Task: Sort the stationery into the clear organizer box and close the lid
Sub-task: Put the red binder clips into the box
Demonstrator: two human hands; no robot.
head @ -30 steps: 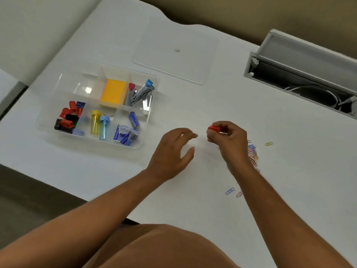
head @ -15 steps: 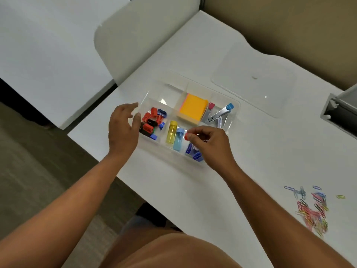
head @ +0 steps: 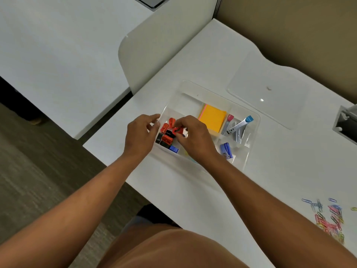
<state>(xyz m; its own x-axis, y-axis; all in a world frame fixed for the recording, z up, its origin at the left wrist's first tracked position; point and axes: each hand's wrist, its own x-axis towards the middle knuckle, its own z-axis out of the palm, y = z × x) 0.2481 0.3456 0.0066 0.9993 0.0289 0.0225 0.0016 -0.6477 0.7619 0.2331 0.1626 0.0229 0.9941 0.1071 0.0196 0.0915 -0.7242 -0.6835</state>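
Observation:
The clear organizer box lies open on the white desk. Its near left compartment holds several red, black and blue sharpeners. My right hand reaches over that compartment and pinches a red sharpener at its fingertips. My left hand grips the box's left wall with thumb and fingers. Other compartments hold an orange sticky-note pad, metal nail clippers and a blue staple box. The clear lid lies flat behind the box.
A heap of coloured paper clips lies loose on the desk at the right. A grey cable tray sits at the right edge. The desk's left edge drops to the floor; a second white desk stands to the left.
My right hand carried the red sharpener from the desk's middle over to the box's left compartment. My left hand moved to the box's left wall. The view swung left.

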